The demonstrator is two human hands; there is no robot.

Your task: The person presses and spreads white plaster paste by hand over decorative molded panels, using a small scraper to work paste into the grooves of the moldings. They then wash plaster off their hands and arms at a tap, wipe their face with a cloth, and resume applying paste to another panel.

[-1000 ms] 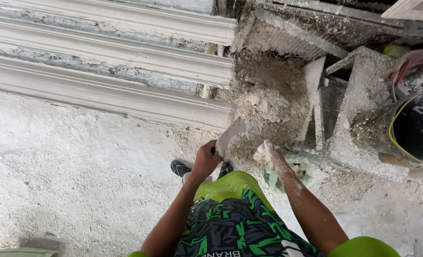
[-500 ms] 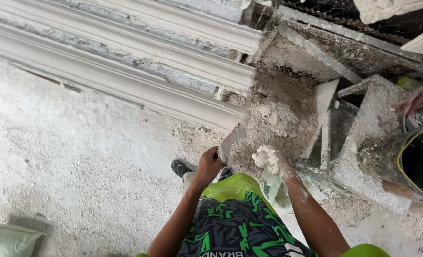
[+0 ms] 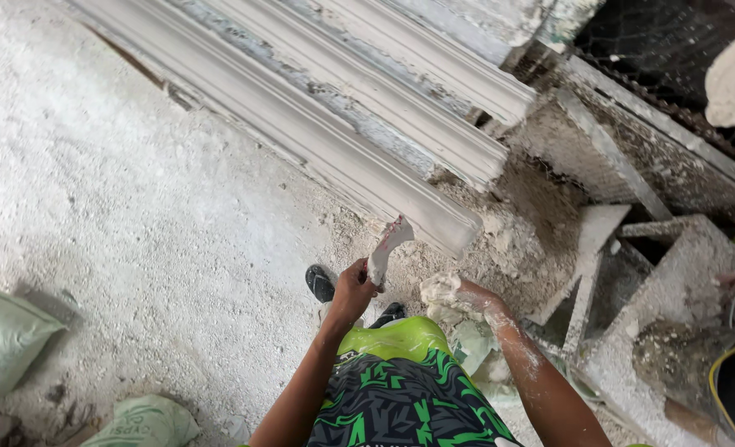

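Pale green sacks lie at the left on the dusty white floor. The left hand has its grip clenched on a plaster-caked trowel, now raised nearer the long white plaster mouldings; the right hand clutches a lump of wet white plaster beside grey rubble

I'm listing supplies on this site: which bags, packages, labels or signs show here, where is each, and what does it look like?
Sack: left edge of the floor, pale green, soft and slumped, dusted white.
Second sack: bottom left, pale green, crumpled, with faint print.
Shorts: bottom centre, black with green print.
No signs or screens in view.
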